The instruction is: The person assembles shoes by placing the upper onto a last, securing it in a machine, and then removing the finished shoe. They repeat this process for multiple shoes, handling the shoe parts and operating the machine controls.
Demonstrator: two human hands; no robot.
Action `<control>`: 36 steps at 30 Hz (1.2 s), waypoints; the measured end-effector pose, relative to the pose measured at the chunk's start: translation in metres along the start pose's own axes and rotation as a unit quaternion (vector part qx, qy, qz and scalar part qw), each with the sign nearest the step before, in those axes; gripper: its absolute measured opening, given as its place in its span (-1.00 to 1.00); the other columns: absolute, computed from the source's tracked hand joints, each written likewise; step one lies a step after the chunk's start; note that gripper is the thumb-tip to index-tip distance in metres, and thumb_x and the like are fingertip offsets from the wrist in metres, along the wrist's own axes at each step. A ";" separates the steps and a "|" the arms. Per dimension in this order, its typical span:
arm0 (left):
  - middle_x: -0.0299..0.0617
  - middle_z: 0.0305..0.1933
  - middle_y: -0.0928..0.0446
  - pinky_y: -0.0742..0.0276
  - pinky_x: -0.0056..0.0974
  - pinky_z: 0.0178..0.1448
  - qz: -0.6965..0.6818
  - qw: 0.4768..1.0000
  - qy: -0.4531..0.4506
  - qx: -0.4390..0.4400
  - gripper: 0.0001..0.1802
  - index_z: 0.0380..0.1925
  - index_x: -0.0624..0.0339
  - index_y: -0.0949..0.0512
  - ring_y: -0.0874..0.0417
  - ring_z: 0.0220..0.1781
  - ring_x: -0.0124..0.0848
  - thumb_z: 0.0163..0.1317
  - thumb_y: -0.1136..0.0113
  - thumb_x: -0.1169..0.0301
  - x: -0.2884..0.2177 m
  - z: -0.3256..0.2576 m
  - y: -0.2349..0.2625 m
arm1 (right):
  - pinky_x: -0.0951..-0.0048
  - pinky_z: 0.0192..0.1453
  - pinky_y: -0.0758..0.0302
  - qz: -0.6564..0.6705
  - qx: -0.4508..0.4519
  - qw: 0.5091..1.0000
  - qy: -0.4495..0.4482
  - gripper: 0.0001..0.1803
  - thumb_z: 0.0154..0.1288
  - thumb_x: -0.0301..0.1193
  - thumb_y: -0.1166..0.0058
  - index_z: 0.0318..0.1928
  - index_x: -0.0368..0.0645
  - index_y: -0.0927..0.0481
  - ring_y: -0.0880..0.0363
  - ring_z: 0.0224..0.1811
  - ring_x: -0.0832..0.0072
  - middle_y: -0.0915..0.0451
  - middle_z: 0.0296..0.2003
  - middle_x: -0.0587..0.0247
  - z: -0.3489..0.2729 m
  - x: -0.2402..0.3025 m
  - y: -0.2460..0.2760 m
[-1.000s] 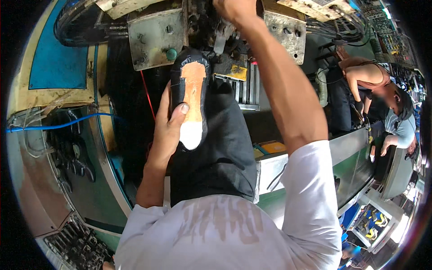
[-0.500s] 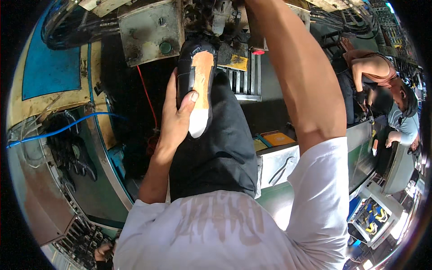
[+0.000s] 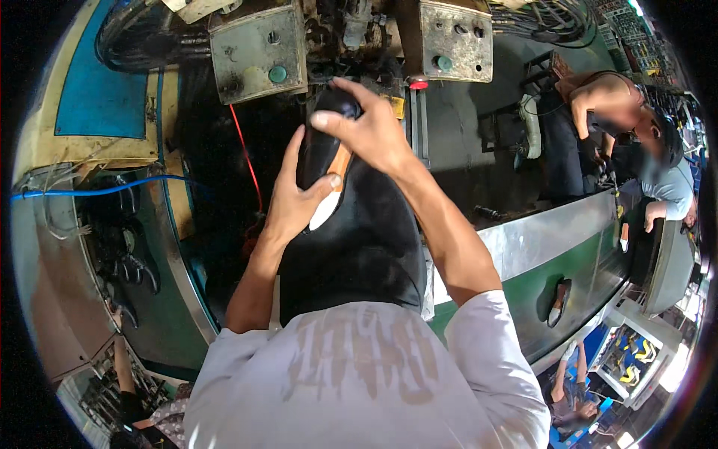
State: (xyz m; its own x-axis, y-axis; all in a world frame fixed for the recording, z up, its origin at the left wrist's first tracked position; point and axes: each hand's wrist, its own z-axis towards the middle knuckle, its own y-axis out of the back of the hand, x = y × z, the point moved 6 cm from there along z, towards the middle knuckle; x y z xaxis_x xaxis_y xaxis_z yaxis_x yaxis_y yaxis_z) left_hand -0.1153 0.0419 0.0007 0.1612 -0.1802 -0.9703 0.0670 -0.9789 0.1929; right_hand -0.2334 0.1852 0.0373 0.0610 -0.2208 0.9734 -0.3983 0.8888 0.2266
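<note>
A black shoe upper [image 3: 318, 153], with a tan strip and a white end on its underside, is held upright in front of my lap. My left hand [image 3: 288, 202] is closed round its lower part, the thumb lying on the sole side near the white end. Over the upper end lies my right hand [image 3: 378, 135], its thumb and forefinger reaching across the dark leather. That hand hides much of the tan strip. Behind the shoe are dark, greasy machine parts [image 3: 357, 30].
Two metal control boxes [image 3: 254, 56] [image 3: 456, 45] flank the machine, with a red button [image 3: 418, 84] nearby. Black shoes [image 3: 134, 262] lie on the left belt. Another shoe [image 3: 555, 303] rests on the green right belt [image 3: 516, 322]. Co-workers [image 3: 609, 112] sit at the right.
My right hand has come down from beyond the top edge onto the shoe upper. The left hand still holds it, and the shoe has turned slightly, showing less of its underside.
</note>
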 end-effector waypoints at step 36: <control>0.15 0.32 -0.57 -0.59 -0.19 0.26 0.134 0.649 0.315 -0.679 0.10 0.67 0.28 -0.05 -0.67 0.17 -0.25 0.33 -0.51 0.13 0.226 -0.564 0.281 | -0.20 0.58 -0.26 -0.491 0.060 0.839 0.229 -0.49 0.48 -0.20 -0.20 0.28 -0.25 -0.66 -0.28 0.54 -0.23 -0.46 0.44 -0.16 -0.111 -0.156 -0.070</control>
State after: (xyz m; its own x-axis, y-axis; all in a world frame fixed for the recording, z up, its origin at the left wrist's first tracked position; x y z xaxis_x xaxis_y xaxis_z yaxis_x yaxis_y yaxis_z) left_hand 0.4951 -0.2202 -0.0823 0.6881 0.1672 -0.7061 0.6912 0.1453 0.7079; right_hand -0.1131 0.2022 -0.1269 0.7466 -0.6215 0.2373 -0.0379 0.3165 0.9478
